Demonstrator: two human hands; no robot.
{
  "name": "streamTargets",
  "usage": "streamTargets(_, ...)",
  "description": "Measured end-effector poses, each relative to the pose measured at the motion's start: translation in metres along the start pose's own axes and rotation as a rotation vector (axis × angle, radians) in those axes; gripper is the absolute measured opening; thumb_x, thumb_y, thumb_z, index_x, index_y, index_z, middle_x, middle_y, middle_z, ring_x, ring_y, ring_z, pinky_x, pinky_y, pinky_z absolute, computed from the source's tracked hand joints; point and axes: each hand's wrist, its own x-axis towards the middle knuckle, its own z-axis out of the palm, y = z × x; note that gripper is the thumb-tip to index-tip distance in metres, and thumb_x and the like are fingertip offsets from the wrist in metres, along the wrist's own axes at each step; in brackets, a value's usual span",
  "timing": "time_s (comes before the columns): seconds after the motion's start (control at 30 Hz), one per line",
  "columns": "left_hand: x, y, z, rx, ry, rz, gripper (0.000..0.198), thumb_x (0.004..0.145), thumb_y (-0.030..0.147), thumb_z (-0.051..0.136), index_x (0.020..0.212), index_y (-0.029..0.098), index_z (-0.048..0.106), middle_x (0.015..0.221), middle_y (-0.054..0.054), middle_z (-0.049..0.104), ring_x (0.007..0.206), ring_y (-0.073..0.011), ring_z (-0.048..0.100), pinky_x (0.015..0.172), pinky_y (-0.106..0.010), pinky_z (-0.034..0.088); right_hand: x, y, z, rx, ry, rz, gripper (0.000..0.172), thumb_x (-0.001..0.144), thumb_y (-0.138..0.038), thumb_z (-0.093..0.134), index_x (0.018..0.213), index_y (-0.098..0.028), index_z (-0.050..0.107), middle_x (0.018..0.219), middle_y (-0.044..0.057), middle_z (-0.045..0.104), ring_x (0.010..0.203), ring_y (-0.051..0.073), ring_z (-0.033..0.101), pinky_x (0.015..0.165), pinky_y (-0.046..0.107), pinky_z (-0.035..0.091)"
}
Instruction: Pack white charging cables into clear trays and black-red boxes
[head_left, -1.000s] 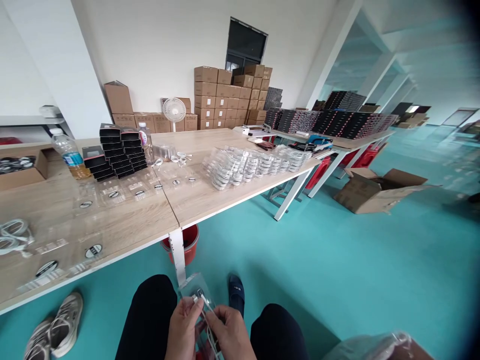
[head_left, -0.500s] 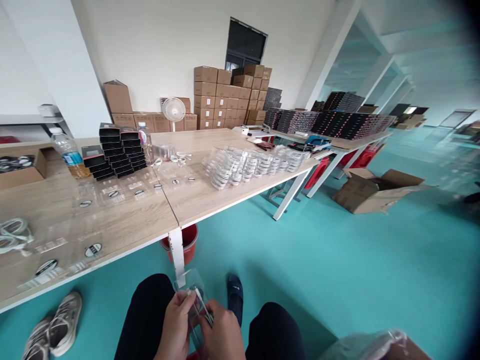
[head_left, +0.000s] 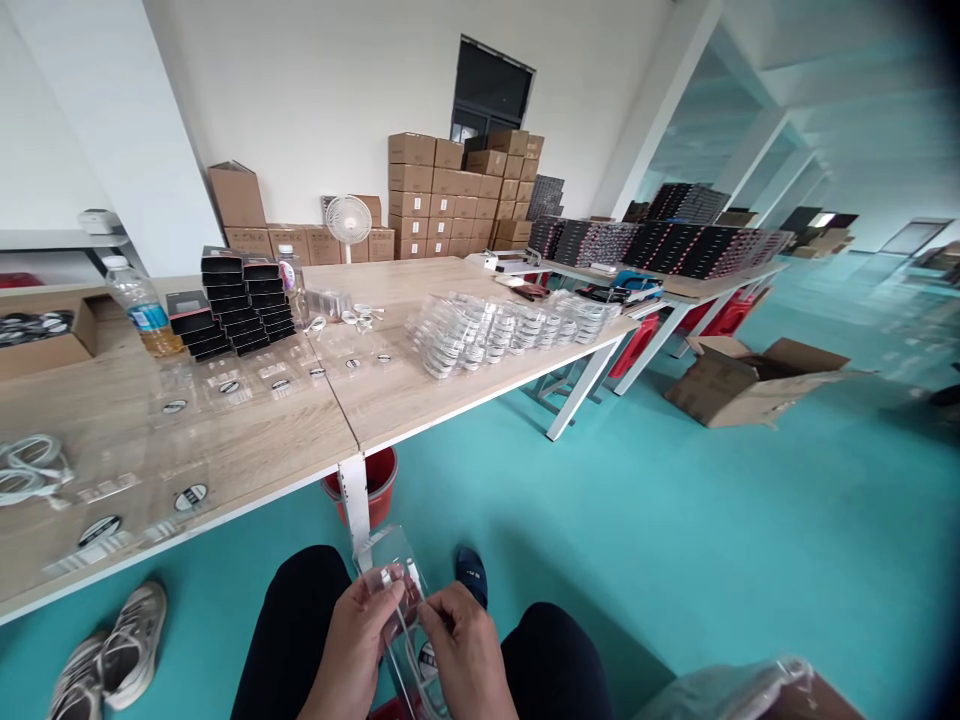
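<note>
We judge this step as arranging the white cable [head_left: 413,575] in the clear package [head_left: 388,546], our left hand [head_left: 356,632] gripping the package and right hand [head_left: 466,642] pinching the cable, near side of the table [head_left: 420,424], the next move likely needing light pressure.

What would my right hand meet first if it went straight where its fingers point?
Your right hand would probably meet the white cable at the clear plastic tray first; hand and cable look close or touching, though depth is unclear.
</note>
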Motion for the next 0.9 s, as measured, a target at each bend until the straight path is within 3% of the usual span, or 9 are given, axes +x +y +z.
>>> streamTargets(0.23, 0.000, 0.000, -0.002, -0.075, -0.040, -0.021, 0.031, 0.062, 0.031, 0.087, 0.085, 0.015, 0.073, 0.081, -0.007, 0.075, 0.083, -0.0216, 0.070, 0.077, -0.028, 0.052, 0.001, 0.003, 0.000, 0.086, -0.061, -0.018, 0.031, 0.090, -0.039, 0.049, 0.068, -0.021, 0.060, 0.072, 0.002, 0.060, 0.068, 0.017, 0.056, 0.065, 0.028, 0.041)
streamTargets(0.4, 0.000, -0.001, -0.003, -0.070, -0.017, -0.062, 0.037, 0.059, 0.027, 0.087, 0.090, 0.015, 0.073, 0.082, -0.008, 0.075, 0.084, -0.0251, 0.070, 0.075, -0.032, 0.052, 0.001, 0.001, 0.000, 0.074, -0.054, 0.023, 0.024, 0.085, -0.032, 0.056, 0.064, -0.021, 0.056, 0.070, 0.000, 0.058, 0.064, 0.016, 0.054, 0.060, 0.027, 0.039)
streamTargets(0.53, -0.004, 0.001, 0.000, -0.028, -0.061, -0.047, 0.030, 0.058, 0.026, 0.086, 0.083, 0.015, 0.073, 0.080, -0.008, 0.073, 0.082, -0.0254, 0.069, 0.071, -0.032, 0.051, -0.001, 0.003, 0.000, 0.014, -0.047, -0.005, 0.022, 0.084, -0.030, 0.056, 0.064, -0.021, 0.055, 0.072, 0.000, 0.059, 0.065, 0.016, 0.056, 0.061, 0.027, 0.039)
streamTargets(0.63, -0.005, 0.000, 0.002, 0.000, -0.048, -0.035, 0.032, 0.056, 0.027, 0.087, 0.081, 0.015, 0.073, 0.078, -0.006, 0.071, 0.078, -0.0216, 0.067, 0.073, -0.030, 0.050, -0.001, 0.003, 0.001, -0.027, -0.040, -0.020, 0.021, 0.084, -0.030, 0.056, 0.064, -0.022, 0.055, 0.072, 0.001, 0.061, 0.066, 0.016, 0.057, 0.061, 0.027, 0.039)
streamTargets(0.77, -0.002, -0.010, 0.004, 0.034, 0.014, 0.001, 0.030, 0.058, 0.035, 0.088, 0.071, 0.015, 0.069, 0.065, 0.000, 0.064, 0.064, -0.0147, 0.059, 0.064, -0.026, 0.046, -0.002, -0.001, 0.004, -0.095, -0.028, -0.007, 0.021, 0.083, -0.027, 0.056, 0.063, -0.022, 0.056, 0.072, 0.002, 0.063, 0.065, 0.016, 0.058, 0.060, 0.027, 0.040)
streamTargets(0.9, 0.007, -0.020, 0.001, 0.047, 0.048, 0.046, 0.031, 0.062, 0.040, 0.085, 0.072, 0.015, 0.069, 0.065, 0.000, 0.064, 0.061, -0.0137, 0.059, 0.061, -0.025, 0.047, -0.008, -0.002, 0.005, -0.158, 0.006, -0.035, 0.018, 0.085, -0.029, 0.054, 0.069, -0.023, 0.060, 0.078, 0.003, 0.064, 0.065, 0.017, 0.060, 0.061, 0.027, 0.041)
